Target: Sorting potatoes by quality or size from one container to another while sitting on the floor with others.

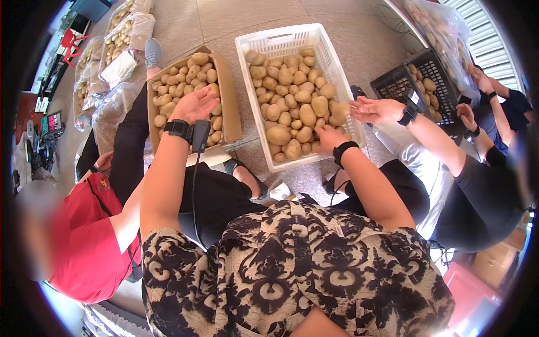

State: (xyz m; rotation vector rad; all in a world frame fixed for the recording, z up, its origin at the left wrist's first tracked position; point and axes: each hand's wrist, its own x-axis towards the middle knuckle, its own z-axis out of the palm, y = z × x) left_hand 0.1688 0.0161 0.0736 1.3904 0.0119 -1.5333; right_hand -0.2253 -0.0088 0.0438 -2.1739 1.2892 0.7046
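A white plastic crate [248, 94] full of potatoes [285, 76] stands on the floor before me. My right hand [330, 138] is down among the potatoes near the crate's lower right corner; its fingertips touch them, and whether it grips one cannot be told. My left hand [197, 104] is over a cardboard box [230, 99] of smaller potatoes [179, 80], palm up, fingers apart, with nothing seen in it. A wristband with a black device [201, 135] is on my left wrist. A co-worker's hand [370, 109] reaches over the crate's right edge, beside a potato.
A black crate [381, 80] with potatoes stands at the right, near co-workers' arms. A person in red [92, 236] sits close on the left. Plastic bags of potatoes [120, 40] lie at the upper left, another bag [442, 38] at the upper right. A cable [193, 189] hangs from my left wrist.
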